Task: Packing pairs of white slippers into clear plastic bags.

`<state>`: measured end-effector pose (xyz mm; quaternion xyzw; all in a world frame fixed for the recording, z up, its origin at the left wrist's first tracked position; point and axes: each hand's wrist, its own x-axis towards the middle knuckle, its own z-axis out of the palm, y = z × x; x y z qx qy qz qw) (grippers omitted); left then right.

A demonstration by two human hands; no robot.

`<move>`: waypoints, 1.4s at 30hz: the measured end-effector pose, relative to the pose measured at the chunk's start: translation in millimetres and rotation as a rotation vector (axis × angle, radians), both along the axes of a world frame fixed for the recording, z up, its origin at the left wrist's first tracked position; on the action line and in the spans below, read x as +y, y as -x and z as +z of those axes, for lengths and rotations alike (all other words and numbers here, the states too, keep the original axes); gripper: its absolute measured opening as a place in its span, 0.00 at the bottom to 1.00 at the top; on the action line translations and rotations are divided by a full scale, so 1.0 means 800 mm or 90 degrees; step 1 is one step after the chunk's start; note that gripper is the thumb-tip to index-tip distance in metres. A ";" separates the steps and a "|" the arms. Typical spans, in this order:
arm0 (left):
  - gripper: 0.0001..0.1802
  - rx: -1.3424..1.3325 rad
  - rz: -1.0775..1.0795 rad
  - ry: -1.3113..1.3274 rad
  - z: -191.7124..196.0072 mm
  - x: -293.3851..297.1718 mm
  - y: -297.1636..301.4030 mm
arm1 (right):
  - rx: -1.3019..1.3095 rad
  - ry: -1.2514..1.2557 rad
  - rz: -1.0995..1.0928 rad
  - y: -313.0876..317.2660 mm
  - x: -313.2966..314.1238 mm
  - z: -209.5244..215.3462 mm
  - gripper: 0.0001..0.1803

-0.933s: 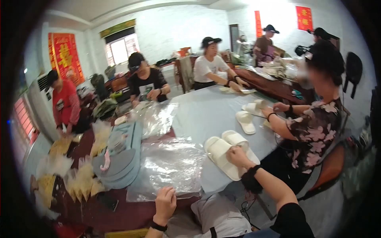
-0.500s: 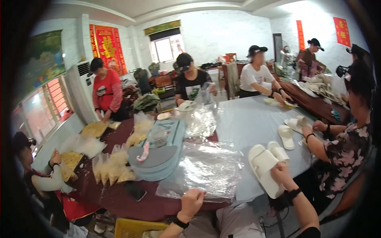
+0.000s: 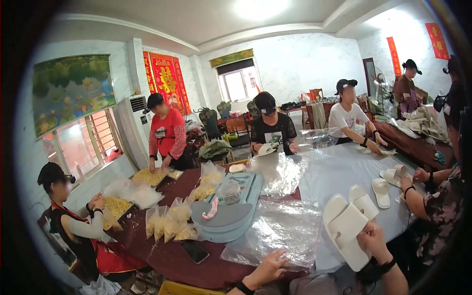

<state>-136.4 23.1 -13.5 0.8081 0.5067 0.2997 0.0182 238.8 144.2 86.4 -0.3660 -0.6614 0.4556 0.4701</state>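
Observation:
In front of me on the right is a pair of white open-toe slippers, tilted up. My right hand (image 3: 374, 242) grips the side of the nearer slipper (image 3: 345, 230); the other slipper (image 3: 364, 202) stands just behind it, and whether my fingers reach it I cannot tell. My left hand (image 3: 270, 268) rests at the near edge of a flat stack of clear plastic bags (image 3: 275, 231), its fingers apart and nothing visibly held. Another white slipper (image 3: 380, 193) lies farther right, beside a co-worker's hands (image 3: 415, 187).
A blue-grey plastic step stool (image 3: 227, 221) stands left of the bags, a clear tub (image 3: 229, 192) on it. Filled clear bags (image 3: 169, 221) and a black phone (image 3: 194, 251) lie on the dark red cloth (image 3: 216, 273). A yellow crate (image 3: 189, 289) sits below the edge. Several co-workers surround the table.
My left hand's fingers have spread from a pinch. The view has tilted up and turned left, so things sit farther right and lower. My right hand keeps its grip on the slipper.

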 end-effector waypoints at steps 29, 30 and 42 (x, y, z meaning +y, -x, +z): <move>0.40 -0.115 0.098 -0.033 0.045 -0.013 0.001 | -0.253 -0.129 0.489 0.081 -0.081 -0.022 0.21; 0.40 -0.124 0.114 -0.028 0.043 -0.018 0.000 | -0.268 -0.142 0.457 0.085 -0.079 -0.022 0.20; 0.37 -0.217 0.102 -0.128 0.013 -0.011 -0.054 | -0.385 -0.183 0.224 0.090 -0.076 -0.001 0.17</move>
